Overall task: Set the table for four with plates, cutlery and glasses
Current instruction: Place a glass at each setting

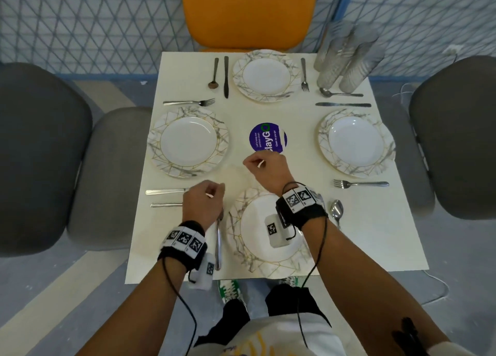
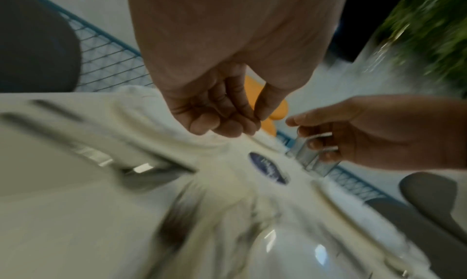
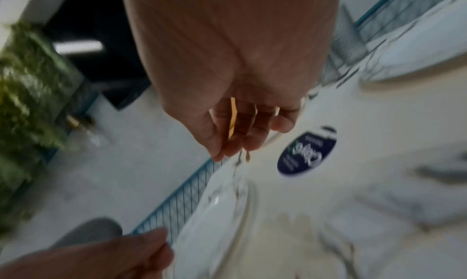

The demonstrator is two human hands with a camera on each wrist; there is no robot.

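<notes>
We hold our left hand [image 1: 204, 201] over the white table [image 1: 375, 248] with its fingers curled loosely on nothing, just beyond the fork [image 1: 218, 244] lying left of the near plate [image 1: 236, 237], and our right hand [image 1: 268, 169] above that plate's far rim with fingers curled, whether on something we cannot tell. Each of the four marbled plates lies bare, the far plate [image 1: 265, 75] ahead of both hands, the left plate [image 1: 188, 142] and right plate [image 1: 357, 143] to either side. The clear glasses [image 1: 346, 58] stand clustered at the corner far right of our right hand, near a spoon [image 1: 339, 94] and a knife [image 1: 343, 105].
</notes>
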